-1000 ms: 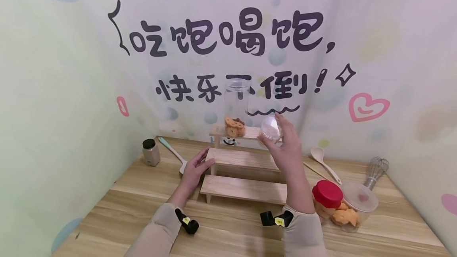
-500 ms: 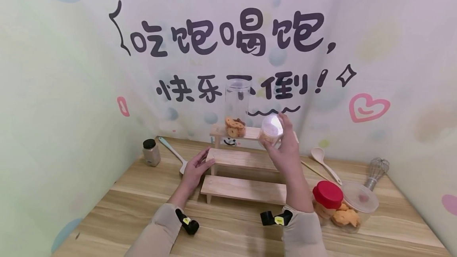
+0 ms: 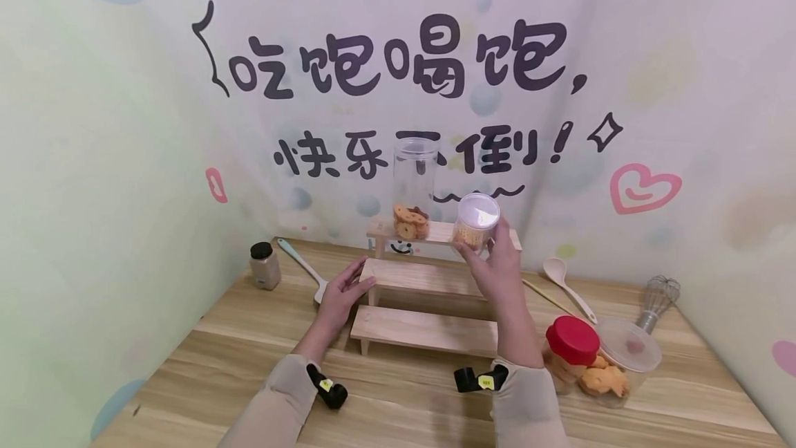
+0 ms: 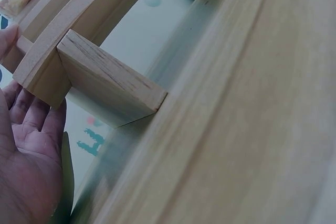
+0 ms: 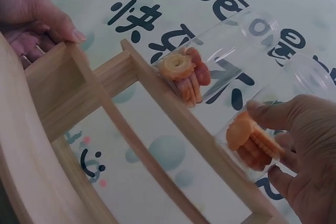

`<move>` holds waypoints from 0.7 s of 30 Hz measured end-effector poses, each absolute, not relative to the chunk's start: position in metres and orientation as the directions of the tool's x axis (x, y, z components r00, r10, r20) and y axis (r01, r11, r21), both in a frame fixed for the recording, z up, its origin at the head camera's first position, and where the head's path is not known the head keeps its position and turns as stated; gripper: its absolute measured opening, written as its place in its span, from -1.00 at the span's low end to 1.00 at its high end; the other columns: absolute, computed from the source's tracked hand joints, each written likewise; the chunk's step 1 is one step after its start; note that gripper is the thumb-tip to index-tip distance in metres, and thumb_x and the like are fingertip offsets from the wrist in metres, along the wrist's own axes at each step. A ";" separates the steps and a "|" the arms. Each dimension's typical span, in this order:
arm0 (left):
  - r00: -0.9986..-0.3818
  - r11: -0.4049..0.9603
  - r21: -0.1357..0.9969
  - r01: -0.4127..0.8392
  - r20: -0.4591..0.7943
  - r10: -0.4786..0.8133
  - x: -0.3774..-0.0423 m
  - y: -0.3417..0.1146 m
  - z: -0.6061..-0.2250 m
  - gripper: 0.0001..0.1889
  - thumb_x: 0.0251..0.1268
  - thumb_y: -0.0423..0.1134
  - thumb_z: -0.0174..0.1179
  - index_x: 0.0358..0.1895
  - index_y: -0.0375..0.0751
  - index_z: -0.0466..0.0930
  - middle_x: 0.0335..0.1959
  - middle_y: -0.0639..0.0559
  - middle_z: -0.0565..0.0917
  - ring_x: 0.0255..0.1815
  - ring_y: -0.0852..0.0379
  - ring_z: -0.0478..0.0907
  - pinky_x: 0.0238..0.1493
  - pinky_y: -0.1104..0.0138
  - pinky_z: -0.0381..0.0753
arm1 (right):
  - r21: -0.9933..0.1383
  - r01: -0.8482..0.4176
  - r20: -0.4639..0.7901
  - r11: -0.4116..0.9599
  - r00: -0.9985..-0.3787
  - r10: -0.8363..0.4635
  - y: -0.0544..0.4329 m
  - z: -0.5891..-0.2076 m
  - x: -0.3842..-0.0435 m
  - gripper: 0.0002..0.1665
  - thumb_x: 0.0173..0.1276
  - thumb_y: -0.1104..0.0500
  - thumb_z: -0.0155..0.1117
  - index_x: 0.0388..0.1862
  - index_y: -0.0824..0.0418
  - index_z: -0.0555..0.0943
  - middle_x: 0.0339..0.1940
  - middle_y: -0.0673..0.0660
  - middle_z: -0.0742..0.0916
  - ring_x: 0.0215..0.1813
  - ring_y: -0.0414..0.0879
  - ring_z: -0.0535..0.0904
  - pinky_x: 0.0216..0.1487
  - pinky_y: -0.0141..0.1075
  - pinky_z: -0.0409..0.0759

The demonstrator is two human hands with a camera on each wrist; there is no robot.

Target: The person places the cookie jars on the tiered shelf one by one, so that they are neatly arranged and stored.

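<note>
- Right hand [image 3: 499,269] was clamped on a small clear jar [image 3: 475,220], thumb and fingers on opposite sides.
- Jar was roughly upright, lid on, orange biscuits [image 5: 252,142] inside; located at the right part of the top tier of the three-tier wooden stand [image 3: 425,276]. Couldn't tell whether its base touched the wood.
- Left hand [image 3: 338,296] gripped the left end of the middle tier, thumb above, fingers at the end and underside.
- Tall clear jar [image 3: 413,182] stood upright on the top tier, left of the small one, ring-shaped biscuits [image 3: 410,222] at its bottom.
- Wood-grain table [image 3: 398,406], left: black-lidded jar [image 3: 265,269], turquoise-handled spatula [image 3: 300,260] near the left hand.
- Table, right: red-topped jar [image 3: 572,343] just beside a clear-lidded biscuit jar [image 3: 631,346]; pale spoon [image 3: 569,290] and wire whisk [image 3: 656,301] behind them.
</note>
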State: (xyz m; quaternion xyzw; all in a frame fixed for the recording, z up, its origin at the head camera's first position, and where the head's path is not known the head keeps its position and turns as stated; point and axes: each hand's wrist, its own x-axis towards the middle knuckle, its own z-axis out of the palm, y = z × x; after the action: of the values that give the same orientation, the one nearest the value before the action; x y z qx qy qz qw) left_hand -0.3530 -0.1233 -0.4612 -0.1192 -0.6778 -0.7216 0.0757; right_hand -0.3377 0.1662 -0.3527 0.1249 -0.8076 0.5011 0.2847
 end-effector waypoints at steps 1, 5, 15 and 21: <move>-0.961 -0.074 0.960 0.270 0.273 0.047 -0.357 -0.124 -0.466 -0.37 0.39 -0.28 0.30 0.49 -0.15 0.34 0.43 -0.18 0.43 0.40 -0.08 0.40 0.25 0.40 0.48 | -0.739 -0.497 0.594 0.455 -0.799 0.092 0.166 -0.355 -0.340 -0.08 0.27 0.16 0.51 0.51 0.20 0.23 0.38 0.28 0.50 0.44 0.16 0.39 0.40 0.08 0.38; -0.958 -0.065 0.957 0.283 0.286 0.033 -0.360 -0.123 -0.471 -0.37 0.37 -0.24 0.32 0.48 -0.13 0.37 0.41 -0.14 0.46 0.39 -0.06 0.43 0.25 0.40 0.48 | -0.741 -0.536 0.626 0.404 -0.769 0.129 0.165 -0.366 -0.349 -0.23 0.30 0.15 0.49 0.39 0.26 0.36 0.27 0.27 0.57 0.35 0.11 0.48 0.40 -0.03 0.41; -0.960 -0.103 0.957 0.272 0.277 0.036 -0.361 -0.123 -0.472 -0.37 0.35 -0.23 0.34 0.46 -0.12 0.39 0.39 -0.13 0.48 0.36 -0.06 0.45 0.22 0.39 0.52 | -0.708 -0.520 0.647 0.477 -0.749 0.144 0.165 -0.376 -0.355 -0.10 0.32 0.10 0.47 0.53 0.31 0.28 0.34 0.30 0.56 0.28 0.13 0.54 0.35 -0.03 0.46; -0.959 -0.094 0.956 0.276 0.281 0.042 -0.362 -0.124 -0.472 -0.35 0.35 -0.22 0.34 0.48 -0.15 0.37 0.40 -0.15 0.47 0.38 -0.06 0.43 0.24 0.43 0.49 | -0.688 -0.513 0.650 0.514 -0.750 0.122 0.166 -0.375 -0.355 -0.11 0.35 0.12 0.45 0.53 0.34 0.26 0.31 0.33 0.57 0.22 0.15 0.57 0.28 0.02 0.50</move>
State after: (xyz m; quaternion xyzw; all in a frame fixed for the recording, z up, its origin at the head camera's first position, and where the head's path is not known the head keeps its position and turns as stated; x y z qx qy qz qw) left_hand -0.3623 -0.1240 -0.4722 -0.1192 -0.6684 -0.7298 0.0803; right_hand -0.3550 0.1658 -0.3748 0.1215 -0.8042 0.4777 0.3321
